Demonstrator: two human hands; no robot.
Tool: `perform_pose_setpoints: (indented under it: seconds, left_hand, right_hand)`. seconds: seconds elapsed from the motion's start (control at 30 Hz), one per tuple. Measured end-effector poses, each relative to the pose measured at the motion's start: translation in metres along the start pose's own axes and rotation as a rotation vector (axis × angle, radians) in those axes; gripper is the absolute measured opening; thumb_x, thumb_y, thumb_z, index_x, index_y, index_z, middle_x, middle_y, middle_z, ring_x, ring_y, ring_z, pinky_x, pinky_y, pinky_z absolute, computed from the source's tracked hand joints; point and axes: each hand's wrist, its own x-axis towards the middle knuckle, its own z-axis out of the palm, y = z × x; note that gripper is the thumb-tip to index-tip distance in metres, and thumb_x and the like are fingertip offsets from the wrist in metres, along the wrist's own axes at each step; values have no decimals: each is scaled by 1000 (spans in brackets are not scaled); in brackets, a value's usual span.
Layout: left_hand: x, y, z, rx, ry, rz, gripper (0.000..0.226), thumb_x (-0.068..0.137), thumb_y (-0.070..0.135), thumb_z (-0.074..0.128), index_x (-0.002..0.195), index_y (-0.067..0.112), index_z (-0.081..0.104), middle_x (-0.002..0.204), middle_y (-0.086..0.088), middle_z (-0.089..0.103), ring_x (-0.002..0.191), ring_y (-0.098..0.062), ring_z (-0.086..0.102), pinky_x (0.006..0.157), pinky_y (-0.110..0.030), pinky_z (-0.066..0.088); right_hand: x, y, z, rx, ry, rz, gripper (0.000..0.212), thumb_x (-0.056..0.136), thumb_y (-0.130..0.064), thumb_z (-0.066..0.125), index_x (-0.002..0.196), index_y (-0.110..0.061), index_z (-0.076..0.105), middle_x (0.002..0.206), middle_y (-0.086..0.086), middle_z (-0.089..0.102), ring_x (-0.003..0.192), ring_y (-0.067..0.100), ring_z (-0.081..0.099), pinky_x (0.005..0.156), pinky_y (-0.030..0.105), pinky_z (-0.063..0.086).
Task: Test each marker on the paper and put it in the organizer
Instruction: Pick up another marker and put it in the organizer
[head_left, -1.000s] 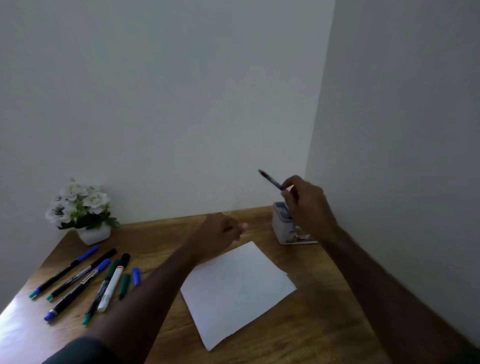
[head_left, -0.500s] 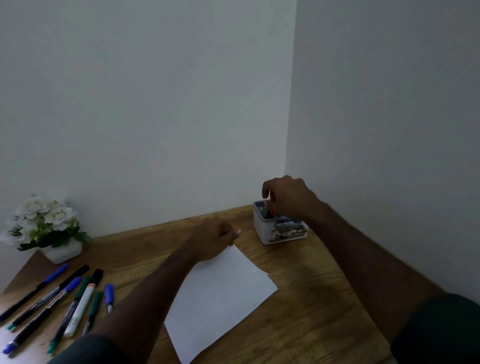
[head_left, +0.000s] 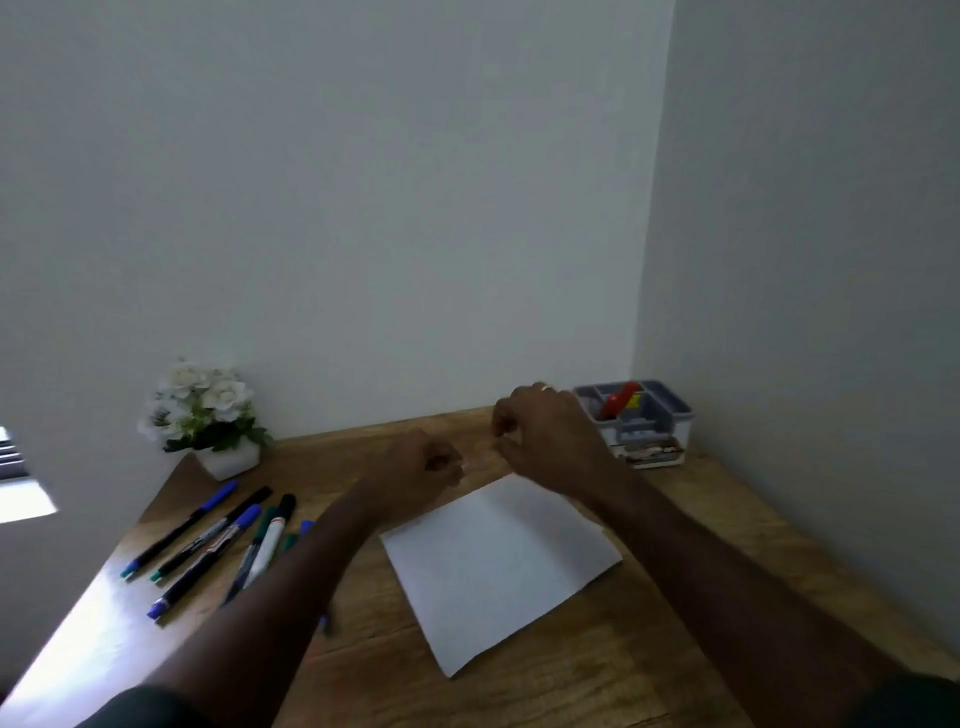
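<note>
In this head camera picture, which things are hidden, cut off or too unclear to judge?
- Markers: the left forearm covers the nearest ones, so the count is uncertain.
- Paper: too dim to show any test marks.
- Organizer: a red marker shows; the lower drawer contents are blurred.
- Left hand: curled; whether it holds anything is hidden.
- Right hand: fingers bent, apparently empty.

The left forearm (head_left: 291, 561) covers the near ends of two markers (head_left: 262, 545) (colours unclear there); the organizer's (head_left: 636, 421) lower drawer contents are too blurred to identify.
</note>
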Motion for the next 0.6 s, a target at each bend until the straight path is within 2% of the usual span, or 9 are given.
perform_pose_setpoints:
  seconds: [0.1, 0.17, 0.27, 0.4, 0.5, 0.6]
  left_hand:
    - [-37, -23, -23, 21, 49, -89, 14, 90, 20, 65, 83, 11, 72, 82, -1, 72, 79, -18, 65, 73, -34, 50]
    - [-63, -42, -42, 49, 101, -126, 8, 87, 13, 68, 86, 12, 75, 84, 5, 73, 79, -10, 66, 73, -28, 51]
    - [-98, -66, -66, 86, 141, -202, 10, 83, 10, 70, 84, 19, 77, 83, 10, 74, 78, 1, 67, 76, -27, 56]
    - [-133, -81, -83, 132, 175, -301, 12, 82, 9, 70, 88, 15, 78, 76, 11, 69, 66, 10, 59, 65, -9, 42]
    - [-145, -86, -85, 101, 193, -333, 12, 85, 13, 71, 93, 17, 78, 78, 13, 67, 70, 6, 60, 62, -9, 40]
    - [-147, -89, -84, 74, 206, -327, 15, 87, 15, 70, 100, 19, 75, 84, 13, 65, 77, 1, 60, 61, -5, 41]
  right_hand:
    - [-3, -44, 33, 116, -59, -75, 11, 84, -25, 66, 92, -20, 71, 95, -1, 70, 92, 19, 60, 84, 36, 49]
    - [-3, -74, 55, 170, -99, -114, 9, 83, -27, 69, 89, -20, 70, 92, -3, 70, 89, 16, 60, 81, 32, 49]
    - [-2, -117, 81, 211, -196, -126, 12, 83, -33, 69, 85, -21, 67, 93, -1, 68, 90, 17, 60, 78, 32, 49]
    - [0, -157, 102, 137, -365, -68, 21, 79, -38, 66, 77, -17, 62, 81, 4, 60, 81, 26, 62, 63, 32, 45]
    - [-2, -171, 113, 94, -464, 26, 20, 77, -34, 66, 79, -20, 51, 85, 2, 54, 84, 25, 60, 64, 31, 41]
    - [0, -175, 112, 128, -439, 116, 14, 84, -29, 63, 83, -18, 55, 86, 1, 56, 83, 20, 60, 64, 32, 48]
